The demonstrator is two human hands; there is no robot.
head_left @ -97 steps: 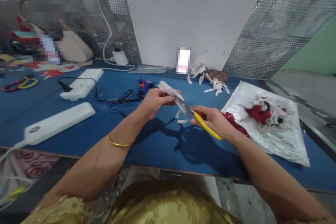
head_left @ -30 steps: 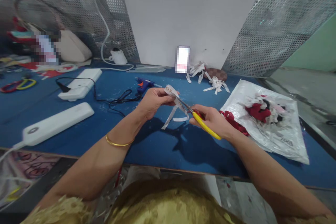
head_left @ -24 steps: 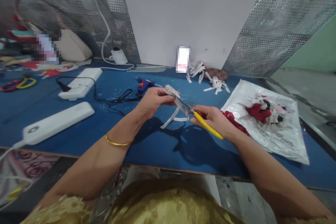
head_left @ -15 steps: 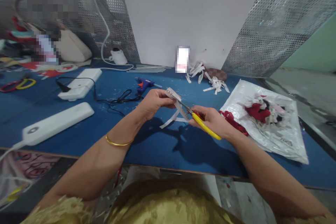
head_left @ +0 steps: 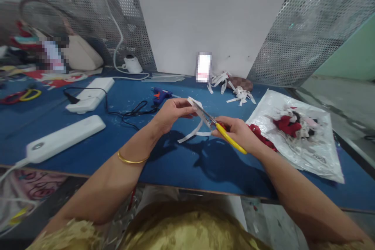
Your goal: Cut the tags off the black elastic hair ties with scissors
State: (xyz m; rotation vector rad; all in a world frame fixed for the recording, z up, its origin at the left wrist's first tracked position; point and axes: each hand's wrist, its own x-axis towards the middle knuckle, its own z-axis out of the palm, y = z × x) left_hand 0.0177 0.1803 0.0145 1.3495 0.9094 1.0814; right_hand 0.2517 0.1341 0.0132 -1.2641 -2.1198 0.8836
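Note:
My left hand (head_left: pixel 171 112) pinches a strip of white printed ribbon (head_left: pixel 197 106) above the blue table (head_left: pixel 175 156). My right hand (head_left: pixel 238 134) grips yellow-handled scissors (head_left: pixel 227 136), and their blades reach up along the ribbon. Cut white strips (head_left: pixel 191 133) hang from the ribbon down toward the table between my hands.
A clear plastic bag (head_left: pixel 295 140) with red and white pieces lies to the right. Behind are a blue glue gun (head_left: pixel 161 94), black cable (head_left: pixel 131 111), white power strips (head_left: pixel 64 137) and loose white strips (head_left: pixel 241 95). A white board (head_left: pixel 205 23) leans on perforated metal.
The scissors have worked further along the ribbon, and a longer cut strip now hangs down to the left. Both hands stay in nearly the same place.

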